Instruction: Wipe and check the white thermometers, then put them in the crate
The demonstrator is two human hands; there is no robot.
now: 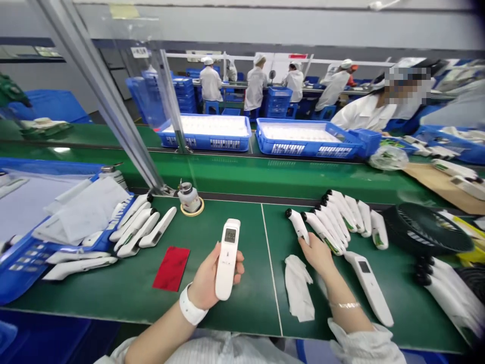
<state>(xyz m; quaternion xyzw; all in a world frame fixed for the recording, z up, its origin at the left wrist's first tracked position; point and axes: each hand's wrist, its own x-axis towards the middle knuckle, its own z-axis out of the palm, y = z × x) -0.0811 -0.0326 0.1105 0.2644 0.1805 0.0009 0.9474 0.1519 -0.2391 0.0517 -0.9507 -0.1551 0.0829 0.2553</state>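
Note:
Wrapped in my left hand [206,275] is a white infrared thermometer [228,258], its small grey display facing up toward me. My right hand [317,253] grips the lower end of another thermometer [297,223], whose black sensor tip points away to the left. Beside it lies a row of similar thermometers [329,220], some showing green inside the handle. A crumpled white cloth [299,288] rests just below my right hand. One more thermometer [370,288] lies apart, right of my right forearm. A red cloth square [171,269] is left of my left hand.
Several thermometers [142,230] lie by a blue basket [26,263] at left. A small dispenser bottle [189,198] stands near a metal post [109,101]. A black fan [428,230] is at right. Blue crates [212,141] line the conveyor; a person [367,111] sits across.

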